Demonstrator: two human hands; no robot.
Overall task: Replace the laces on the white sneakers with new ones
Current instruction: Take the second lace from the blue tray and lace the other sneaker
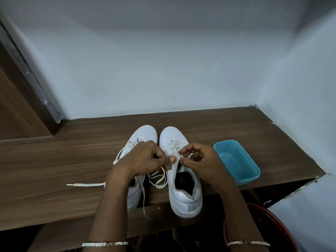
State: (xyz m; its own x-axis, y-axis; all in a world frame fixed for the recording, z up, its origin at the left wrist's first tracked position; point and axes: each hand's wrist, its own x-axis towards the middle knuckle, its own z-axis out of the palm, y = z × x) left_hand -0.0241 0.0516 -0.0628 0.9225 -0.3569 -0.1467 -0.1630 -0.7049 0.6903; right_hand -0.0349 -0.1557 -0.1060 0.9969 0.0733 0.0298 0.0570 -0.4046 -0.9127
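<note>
Fingers (171, 159) of left hand (145, 157) and right hand (200, 160) are narrow and meet, pinching the lace; beneath them the worktop (72, 160); directly under, the right sneaker (183, 197); left sneaker (145, 131) below the left fingers; blue tub (234, 159) just right of the right fingers; lace (160, 179) trails slack towards the wrists. Step judged: working the lace at an upper eyelet, threading or withdrawing not determinable; next move calls for a firm tip pinch and a steady pull.

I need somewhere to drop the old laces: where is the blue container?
In the head view, the blue container sits on the wooden shelf, right of the right hand.
</note>
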